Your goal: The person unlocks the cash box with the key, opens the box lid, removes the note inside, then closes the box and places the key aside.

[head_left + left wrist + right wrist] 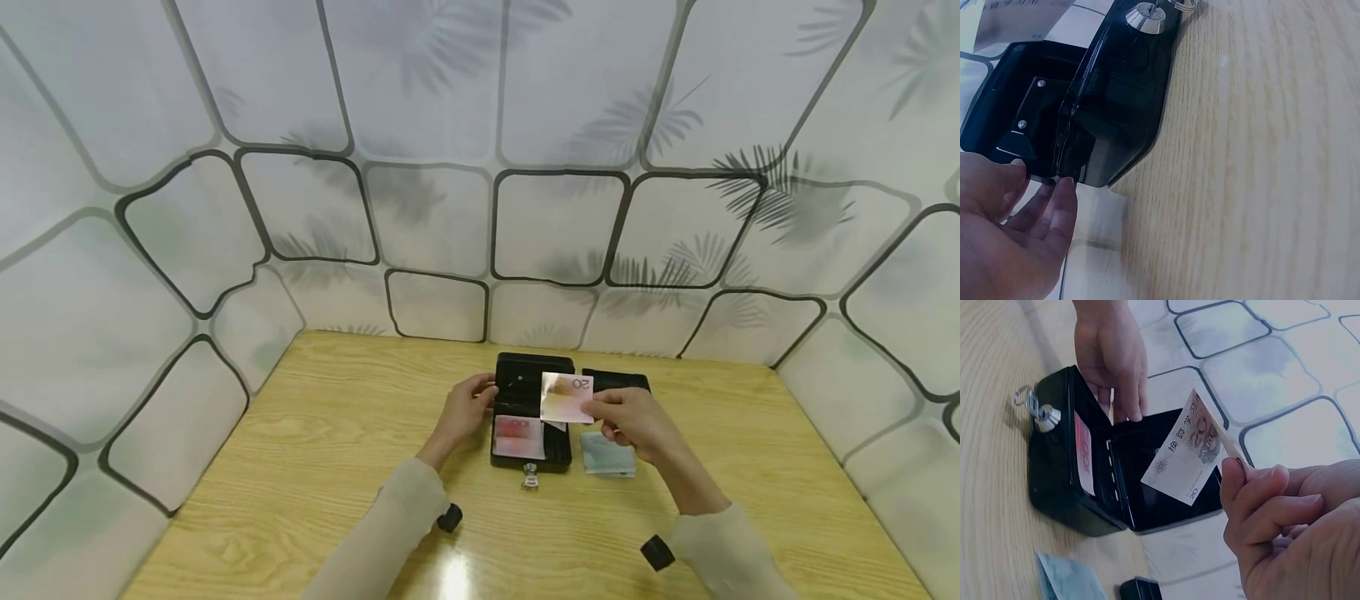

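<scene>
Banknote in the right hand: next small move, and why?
Probably lower the banknote into the open cash box, next to the red note. The right hand pinches it just above the box, and the left hand touches the box's far edge.

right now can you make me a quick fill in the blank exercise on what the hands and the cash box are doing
1. The right hand pinches a banknote printed with the number ____.
2. The left hand touches the open black cash box at its ____ side.
3. A ____ sticks out of the lock on the front of the box.
4. The red note lies ____ the box.

Missing words: 20; left; key; inside
</scene>
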### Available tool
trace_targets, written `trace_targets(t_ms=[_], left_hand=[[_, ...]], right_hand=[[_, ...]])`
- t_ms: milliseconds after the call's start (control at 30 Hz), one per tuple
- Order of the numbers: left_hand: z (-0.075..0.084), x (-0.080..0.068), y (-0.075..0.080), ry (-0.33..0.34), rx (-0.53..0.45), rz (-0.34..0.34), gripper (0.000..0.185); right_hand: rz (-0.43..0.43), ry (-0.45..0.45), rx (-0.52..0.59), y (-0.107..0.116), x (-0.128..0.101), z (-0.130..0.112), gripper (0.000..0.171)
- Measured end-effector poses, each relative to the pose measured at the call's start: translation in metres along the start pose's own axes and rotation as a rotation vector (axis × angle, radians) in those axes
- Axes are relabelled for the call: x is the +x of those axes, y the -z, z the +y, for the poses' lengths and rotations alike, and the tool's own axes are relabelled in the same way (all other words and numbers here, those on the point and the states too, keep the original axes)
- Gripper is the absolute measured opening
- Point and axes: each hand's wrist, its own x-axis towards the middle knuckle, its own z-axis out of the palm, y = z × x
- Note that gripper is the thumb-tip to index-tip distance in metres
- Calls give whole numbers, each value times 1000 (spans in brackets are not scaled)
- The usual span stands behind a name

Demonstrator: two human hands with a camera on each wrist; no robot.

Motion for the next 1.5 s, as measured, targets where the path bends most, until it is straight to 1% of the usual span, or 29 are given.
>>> trace_targets(t_ms=[233, 400, 667, 967, 1200, 1333, 1500], left_hand=[[-2, 1, -1, 10, -3, 6, 31], [-2, 2, -1, 19, -11, 7, 32], [-1, 1, 0, 19, 1, 6, 32], [0, 0, 0, 26, -8, 8, 31], [-1, 0, 0, 15, -7, 12, 32], [-3, 1, -1, 21, -5, 12, 32], [-3, 2, -2, 18, -9, 13, 32]], right_hand=[[-2, -6, 8, 14, -7, 5, 28], [4, -18, -19, 26, -13, 9, 33], [13, -27, -40, 49, -21, 18, 33], [29, -30, -50, 70, -31, 25, 31], [42, -45, -79, 90, -38, 36, 32], [49, -58, -106, 100, -42, 43, 31], [52, -67, -131, 114, -47, 51, 40]])
